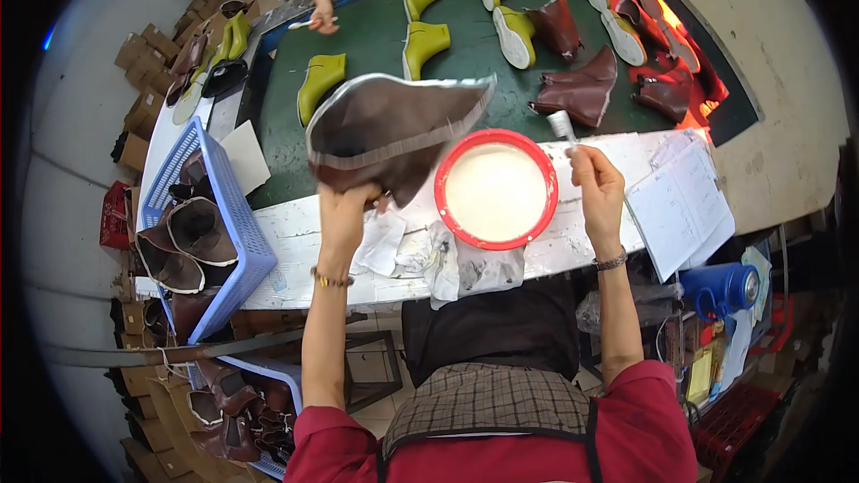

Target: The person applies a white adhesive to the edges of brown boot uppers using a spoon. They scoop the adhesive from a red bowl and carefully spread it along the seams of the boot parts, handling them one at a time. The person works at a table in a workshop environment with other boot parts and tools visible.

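My left hand (343, 219) grips a dark brown leather boot upper (385, 130) by its lower part. The upper's wide opening, edged in pale white, is raised above the bench, and some of my fingers are hidden behind it. In my right hand (598, 188) is a small brush (562, 127), its pale bristle end pointing up and away. Between my two hands stands a round tub with a red rim (548, 165), holding creamy white liquid (495, 192). The brush is beside the tub, apart from the liquid.
A green conveyor belt (367, 54) carries yellow-green shoe forms (425, 46), pale soles (624, 38) and brown boots (580, 89). Blue baskets of uppers (255, 241) stand left. Rags (474, 268) and an open notebook (680, 206) lie nearby. Across the belt, another person's hand (324, 20) holds a brush.
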`<control>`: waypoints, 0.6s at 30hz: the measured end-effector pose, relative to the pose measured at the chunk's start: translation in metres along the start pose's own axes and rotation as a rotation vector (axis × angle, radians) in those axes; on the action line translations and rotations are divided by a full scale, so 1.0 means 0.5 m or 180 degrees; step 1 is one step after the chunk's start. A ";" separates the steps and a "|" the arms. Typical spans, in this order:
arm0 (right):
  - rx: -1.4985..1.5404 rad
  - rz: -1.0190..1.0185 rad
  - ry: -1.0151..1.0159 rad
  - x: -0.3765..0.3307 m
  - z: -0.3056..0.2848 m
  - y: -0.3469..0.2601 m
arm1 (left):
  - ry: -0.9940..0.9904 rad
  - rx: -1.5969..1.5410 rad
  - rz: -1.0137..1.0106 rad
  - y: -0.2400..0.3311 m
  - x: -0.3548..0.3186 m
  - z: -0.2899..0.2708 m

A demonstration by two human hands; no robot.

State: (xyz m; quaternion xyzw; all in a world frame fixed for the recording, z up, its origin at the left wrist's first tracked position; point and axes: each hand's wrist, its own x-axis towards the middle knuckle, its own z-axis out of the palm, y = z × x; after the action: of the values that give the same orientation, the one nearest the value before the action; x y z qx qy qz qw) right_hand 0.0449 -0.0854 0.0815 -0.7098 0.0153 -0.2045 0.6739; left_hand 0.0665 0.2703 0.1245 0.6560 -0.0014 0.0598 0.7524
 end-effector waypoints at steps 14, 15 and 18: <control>0.0254 0.0742 0.0551 0.007 -0.034 0.198 | -0.0259 -0.2623 -0.1719 -0.231 0.497 0.248; 0.0264 0.0777 0.0628 0.006 -0.037 0.195 | -0.0227 -0.2643 -0.1687 -0.240 0.529 0.287; 0.0340 0.0870 0.0736 0.011 -0.027 0.184 | -0.0005 -0.2858 -0.1639 -0.319 0.662 0.354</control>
State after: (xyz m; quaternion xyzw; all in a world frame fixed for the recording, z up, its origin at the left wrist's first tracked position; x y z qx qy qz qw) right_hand 0.0691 -0.1080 -0.0057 -0.6361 0.1781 -0.1917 0.7259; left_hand 0.4235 0.1034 0.0182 0.2477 0.1340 -0.1343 0.9501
